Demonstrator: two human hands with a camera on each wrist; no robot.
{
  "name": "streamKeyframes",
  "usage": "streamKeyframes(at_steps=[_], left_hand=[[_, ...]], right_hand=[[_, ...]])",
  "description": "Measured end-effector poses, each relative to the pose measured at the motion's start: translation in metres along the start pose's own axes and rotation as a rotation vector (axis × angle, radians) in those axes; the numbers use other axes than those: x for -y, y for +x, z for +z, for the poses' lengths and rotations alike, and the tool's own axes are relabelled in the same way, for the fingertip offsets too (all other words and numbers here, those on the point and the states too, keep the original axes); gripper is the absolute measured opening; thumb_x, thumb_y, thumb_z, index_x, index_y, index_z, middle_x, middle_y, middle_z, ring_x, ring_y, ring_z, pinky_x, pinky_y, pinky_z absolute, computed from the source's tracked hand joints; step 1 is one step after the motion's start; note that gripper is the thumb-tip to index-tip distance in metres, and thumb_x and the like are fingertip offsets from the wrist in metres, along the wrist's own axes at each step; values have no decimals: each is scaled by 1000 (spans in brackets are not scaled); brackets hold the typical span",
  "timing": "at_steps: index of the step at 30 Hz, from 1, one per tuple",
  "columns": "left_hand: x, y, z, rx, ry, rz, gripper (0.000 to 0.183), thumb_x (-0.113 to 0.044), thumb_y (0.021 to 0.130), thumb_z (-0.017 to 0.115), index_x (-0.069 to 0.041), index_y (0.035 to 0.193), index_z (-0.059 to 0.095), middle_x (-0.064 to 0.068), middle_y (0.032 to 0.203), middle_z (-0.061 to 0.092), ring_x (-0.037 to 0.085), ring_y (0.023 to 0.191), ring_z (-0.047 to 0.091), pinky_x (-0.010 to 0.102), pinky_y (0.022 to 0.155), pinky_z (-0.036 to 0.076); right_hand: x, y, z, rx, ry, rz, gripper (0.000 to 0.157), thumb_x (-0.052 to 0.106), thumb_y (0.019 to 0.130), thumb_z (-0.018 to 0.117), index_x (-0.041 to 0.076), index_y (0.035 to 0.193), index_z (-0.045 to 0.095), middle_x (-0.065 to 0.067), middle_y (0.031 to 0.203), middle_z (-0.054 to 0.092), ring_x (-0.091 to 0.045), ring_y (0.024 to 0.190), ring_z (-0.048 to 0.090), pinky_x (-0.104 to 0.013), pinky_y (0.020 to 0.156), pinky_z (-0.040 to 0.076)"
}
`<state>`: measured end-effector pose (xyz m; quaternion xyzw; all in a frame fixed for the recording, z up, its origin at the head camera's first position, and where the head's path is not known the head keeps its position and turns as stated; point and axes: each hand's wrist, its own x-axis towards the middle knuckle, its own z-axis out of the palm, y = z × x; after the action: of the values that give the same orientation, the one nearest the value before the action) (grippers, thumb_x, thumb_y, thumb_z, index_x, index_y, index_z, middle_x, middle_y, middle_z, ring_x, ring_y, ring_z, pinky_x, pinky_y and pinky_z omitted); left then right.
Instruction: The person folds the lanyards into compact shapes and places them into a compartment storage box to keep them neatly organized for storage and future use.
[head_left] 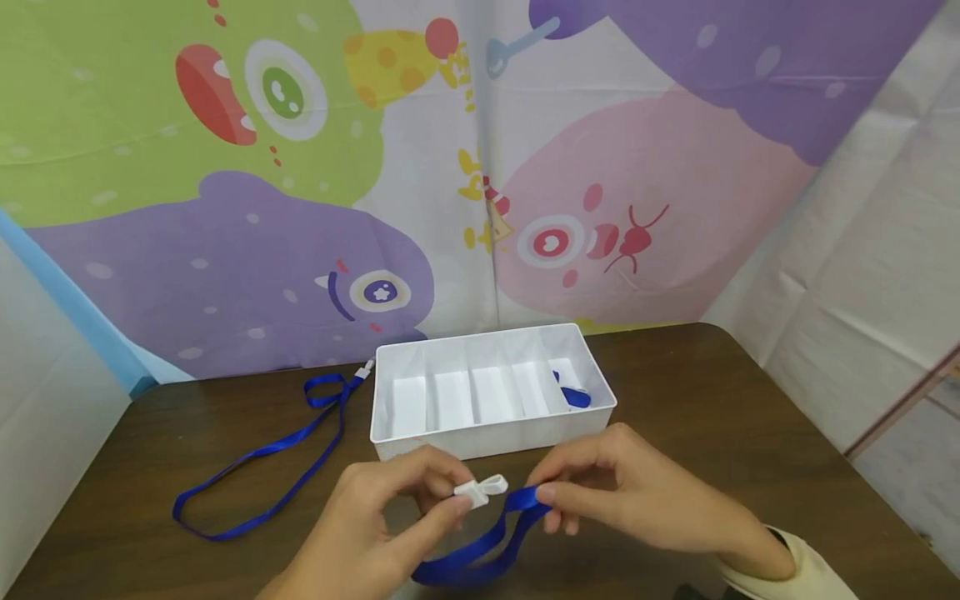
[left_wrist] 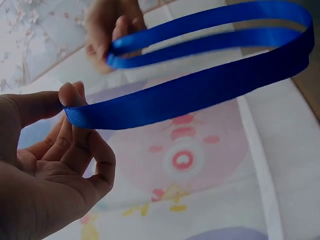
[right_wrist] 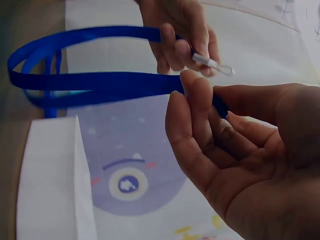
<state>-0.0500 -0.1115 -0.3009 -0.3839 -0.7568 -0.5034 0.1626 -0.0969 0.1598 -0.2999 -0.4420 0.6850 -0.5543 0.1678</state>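
Observation:
Between both hands hangs a looped blue lanyard (head_left: 456, 572), a flat shiny ribbon with a white clip (head_left: 471, 493) and a small loop at one end. My left hand (head_left: 390, 521) pinches the clip end between thumb and fingers. At the lanyard's other end, my right hand (head_left: 633, 493) pinches the doubled ribbon, seen closely in the right wrist view. The hands face each other in front of a white divided tray (head_left: 502, 442). A blue piece (head_left: 576, 397) lies in the tray's rightmost compartment.
Left of the tray, a second blue lanyard (head_left: 288, 438) lies loosely on the brown table (head_left: 697, 400), its white clip (head_left: 364, 370) close to the tray's corner. Behind stands a cartoon-printed sheet (head_left: 420, 192), with pale panels at both sides.

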Motion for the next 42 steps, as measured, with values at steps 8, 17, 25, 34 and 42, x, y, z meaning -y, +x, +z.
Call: streamKeyframes(at_steps=[8, 17, 25, 34, 42], left_hand=[[5, -2, 20, 55, -58, -30, 14, -4, 91, 70, -15, 99, 65, -9, 77, 69, -3, 71, 61, 16, 60, 52], [6, -4, 27, 16, 72, -19, 18, -5, 89, 72, -15, 101, 63, -13, 72, 66, -5, 70, 58, 14, 62, 48], [-1, -3, 10, 66, 122, -113, 20, -14, 90, 74, -19, 106, 65, -18, 72, 59, -3, 69, 54, 20, 61, 47], [4, -2, -9, 25, 202, 24, 36, 0, 81, 78, -15, 111, 65, -9, 88, 67, 2, 76, 61, 16, 71, 49], [7, 2, -13, -87, 386, 59, 39, 8, 78, 70, -12, 111, 65, -8, 91, 65, 4, 80, 59, 16, 72, 47]], right_hand=[[-2, 6, 12, 69, 164, 24, 18, -1, 97, 61, 1, 112, 69, -17, 91, 72, -14, 77, 68, -40, 69, 59], [-5, 7, 19, -18, 79, 5, 13, 2, 96, 64, 4, 107, 71, -9, 88, 73, -15, 72, 69, -38, 67, 60], [5, 1, 2, -113, -27, -17, 17, -2, 99, 56, 6, 104, 70, -7, 83, 72, -17, 70, 67, -36, 61, 58], [13, -6, -18, -208, -75, 27, 15, -2, 98, 59, 7, 103, 70, -7, 81, 70, -25, 67, 66, -34, 65, 57], [14, -6, -26, -315, -96, 94, 11, 3, 98, 60, 4, 101, 70, -9, 77, 69, -25, 64, 64, -37, 60, 57]])
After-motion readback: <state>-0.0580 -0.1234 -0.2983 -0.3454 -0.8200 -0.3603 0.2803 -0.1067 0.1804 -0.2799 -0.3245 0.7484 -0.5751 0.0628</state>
